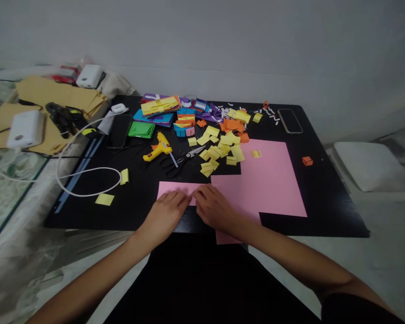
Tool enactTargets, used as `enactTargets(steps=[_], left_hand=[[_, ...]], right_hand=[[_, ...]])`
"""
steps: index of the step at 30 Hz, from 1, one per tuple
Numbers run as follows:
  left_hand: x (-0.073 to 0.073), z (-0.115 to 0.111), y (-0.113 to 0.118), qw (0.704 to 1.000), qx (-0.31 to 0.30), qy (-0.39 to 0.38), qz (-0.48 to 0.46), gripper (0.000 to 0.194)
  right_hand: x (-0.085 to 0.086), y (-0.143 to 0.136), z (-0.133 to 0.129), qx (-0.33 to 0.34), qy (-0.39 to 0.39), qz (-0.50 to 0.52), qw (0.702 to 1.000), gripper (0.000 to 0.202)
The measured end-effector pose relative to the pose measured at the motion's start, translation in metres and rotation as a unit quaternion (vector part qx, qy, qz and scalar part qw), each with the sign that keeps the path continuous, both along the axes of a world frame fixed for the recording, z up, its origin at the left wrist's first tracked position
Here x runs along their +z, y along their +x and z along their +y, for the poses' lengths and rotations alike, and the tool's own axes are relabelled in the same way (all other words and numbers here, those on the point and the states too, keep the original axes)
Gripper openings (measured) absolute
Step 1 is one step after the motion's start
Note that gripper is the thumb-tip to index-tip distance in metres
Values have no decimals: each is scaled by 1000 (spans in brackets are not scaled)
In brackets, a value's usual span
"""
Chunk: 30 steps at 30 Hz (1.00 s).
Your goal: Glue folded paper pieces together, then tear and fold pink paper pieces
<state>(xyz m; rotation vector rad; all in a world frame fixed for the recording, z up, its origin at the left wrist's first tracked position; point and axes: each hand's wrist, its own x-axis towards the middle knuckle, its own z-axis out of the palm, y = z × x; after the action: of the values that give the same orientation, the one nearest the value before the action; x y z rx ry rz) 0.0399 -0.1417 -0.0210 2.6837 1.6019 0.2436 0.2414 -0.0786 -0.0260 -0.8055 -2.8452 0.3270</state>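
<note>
A strip of pink paper (175,186) lies near the front edge of the black table. My left hand (168,207) rests over its middle, fingers bent and pressed together on the paper. Close beside it, my right hand (213,207) has curled fingers gripping the strip toward its right end. Both thumbs and the fingertips are partly hidden. Larger pink sheets (270,175) lie to the right, overlapping, with one part hanging over the front edge under my right forearm. Beyond my hands are a pair of scissors (195,151) and a yellow glue gun (159,147).
Small folded yellow papers (219,150) and orange papers (231,126) are heaped mid-table. Coloured paper stacks (160,105) stand at the back. A phone (289,121) lies at the back right, another phone (119,130) at the left. A white cable (87,171) loops over the left edge.
</note>
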Motion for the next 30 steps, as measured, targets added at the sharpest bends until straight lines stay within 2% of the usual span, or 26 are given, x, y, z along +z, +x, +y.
enactTargets(steps=[3,6,10,14,18,22,26,30], left_hand=[[0,-1,2,1000,6,-17,12,35],[-3,-2,2,1000,13,-24,-3,40],[-4,-3,3,999,17,-40,-18,48],[1,-1,13,998,29,-51,20,49],[1,4,34,995,73,-36,59,43],[-7,8,47,990,121,-9,67,61],[-9,8,36,988,139,22,67,60],[-5,3,5,981,168,38,91,58]], right_hand=[[0,-1,1,-77,-29,14,996,38],[-2,6,-1,-111,-34,16,993,51],[-4,25,-1,-132,-14,17,991,46],[-7,39,0,-157,4,26,987,41],[-8,39,-1,-162,3,25,987,41],[-9,36,-2,-167,11,14,986,42],[-7,36,-2,-170,14,7,985,42],[-5,36,0,-167,18,3,986,39]])
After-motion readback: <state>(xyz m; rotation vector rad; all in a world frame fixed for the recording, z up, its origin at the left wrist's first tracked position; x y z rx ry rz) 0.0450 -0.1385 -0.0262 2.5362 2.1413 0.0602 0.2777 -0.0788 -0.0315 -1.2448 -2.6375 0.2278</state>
